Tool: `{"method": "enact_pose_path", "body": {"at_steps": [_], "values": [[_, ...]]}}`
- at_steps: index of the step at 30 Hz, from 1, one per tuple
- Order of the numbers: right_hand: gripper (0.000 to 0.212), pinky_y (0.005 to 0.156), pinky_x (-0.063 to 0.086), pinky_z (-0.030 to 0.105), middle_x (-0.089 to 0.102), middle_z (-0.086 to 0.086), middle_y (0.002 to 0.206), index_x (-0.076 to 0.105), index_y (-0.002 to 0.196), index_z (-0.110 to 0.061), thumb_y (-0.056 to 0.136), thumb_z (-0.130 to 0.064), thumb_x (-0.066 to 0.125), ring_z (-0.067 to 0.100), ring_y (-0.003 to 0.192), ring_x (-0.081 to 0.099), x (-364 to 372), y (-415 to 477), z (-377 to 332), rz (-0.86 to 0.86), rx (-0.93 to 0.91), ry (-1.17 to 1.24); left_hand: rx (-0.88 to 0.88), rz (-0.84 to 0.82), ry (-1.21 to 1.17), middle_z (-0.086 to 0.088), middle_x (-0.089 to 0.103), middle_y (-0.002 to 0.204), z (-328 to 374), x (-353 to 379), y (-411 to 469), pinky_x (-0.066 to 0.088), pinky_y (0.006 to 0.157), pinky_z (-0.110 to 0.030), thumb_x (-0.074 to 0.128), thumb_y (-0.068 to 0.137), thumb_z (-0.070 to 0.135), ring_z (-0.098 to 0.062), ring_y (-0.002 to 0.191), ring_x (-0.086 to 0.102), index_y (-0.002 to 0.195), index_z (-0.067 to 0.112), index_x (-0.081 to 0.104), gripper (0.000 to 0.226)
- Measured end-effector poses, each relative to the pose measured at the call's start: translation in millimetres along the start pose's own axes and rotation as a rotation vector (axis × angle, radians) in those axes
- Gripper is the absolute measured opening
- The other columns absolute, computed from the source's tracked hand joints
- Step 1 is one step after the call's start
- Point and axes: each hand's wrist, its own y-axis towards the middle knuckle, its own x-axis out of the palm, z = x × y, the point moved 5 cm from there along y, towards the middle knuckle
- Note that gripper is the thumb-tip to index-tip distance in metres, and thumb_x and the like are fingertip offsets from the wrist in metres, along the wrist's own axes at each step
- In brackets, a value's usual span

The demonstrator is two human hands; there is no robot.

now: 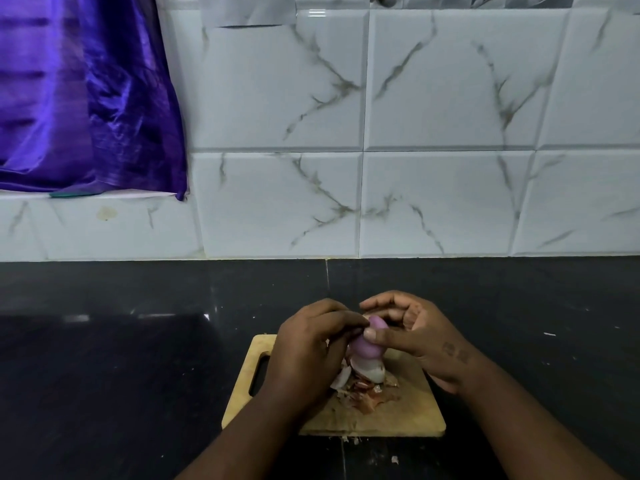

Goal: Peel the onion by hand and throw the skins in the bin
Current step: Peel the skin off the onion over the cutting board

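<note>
Head view: both hands hold the onion (366, 344) just above the board (408, 415) — the left hand (308, 351) cups its side, the right hand (415, 334) pinches its top with thumb and fingers. Its upper part looks bare and purple, and loose skins (363, 389) lie heaped on the board, so peeling seems well along, though no bin is in sight and binning is left. No readable writing — only a blurred mark on the right wrist

Dim, bluish light, soft blur throughout, wide-angle bowing at edges
</note>
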Motion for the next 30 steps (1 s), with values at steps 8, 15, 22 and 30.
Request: {"method": "enact_pose_path", "body": {"at_steps": [8,15,22,30], "values": [[0.065,0.081,0.061,0.039,0.074,-0.003,0.108,0.064,0.111,-0.024,0.058,-0.044,0.095,0.021,0.098,0.072,6.6,0.6,4.9,0.017,-0.036,-0.199,-0.217,0.153,-0.078,0.015,0.078,0.092,-8.4,-6.4,-0.2,0.058,0.078,-0.014,0.081,0.087,0.005,-0.003,0.090,0.073,0.097,0.022,0.083,0.019],[0.051,0.081,0.065,0.040,0.077,0.003,0.105,0.072,0.104,-0.025,0.061,-0.034,0.098,0.023,0.096,0.074,5.1,2.8,3.2,0.085,-0.138,-0.231,-0.303,0.138,-0.160,0.014,0.079,0.092,-12.7,-3.4,-0.8,0.056,0.078,-0.012,0.080,0.089,0.003,-0.001,0.092,0.074,0.098,0.020,0.084,0.020],[0.053,0.078,0.064,0.036,0.078,-0.001,0.103,0.072,0.104,-0.029,0.059,-0.039,0.097,0.017,0.093,0.075,8.0,1.3,1.2,0.126,-0.178,-0.276,-0.455,0.158,-0.290,0.011,0.080,0.089,-22.0,1.6,-2.9,0.062,0.079,-0.025,0.080,0.090,0.003,-0.006,0.090,0.076,0.093,0.022,0.084,0.020],[0.052,0.086,0.063,0.035,0.077,-0.005,0.112,0.074,0.113,-0.027,0.067,-0.032,0.096,0.017,0.103,0.073,12.9,-3.2,-7.3,0.069,-0.251,-0.343,-0.641,0.190,-0.550,-0.004,0.081,0.084,-34.6,7.2,-8.9,0.062,0.076,-0.037,0.073,0.095,0.001,-0.018,0.083,0.078,0.082,0.021,0.084,0.027]]}}
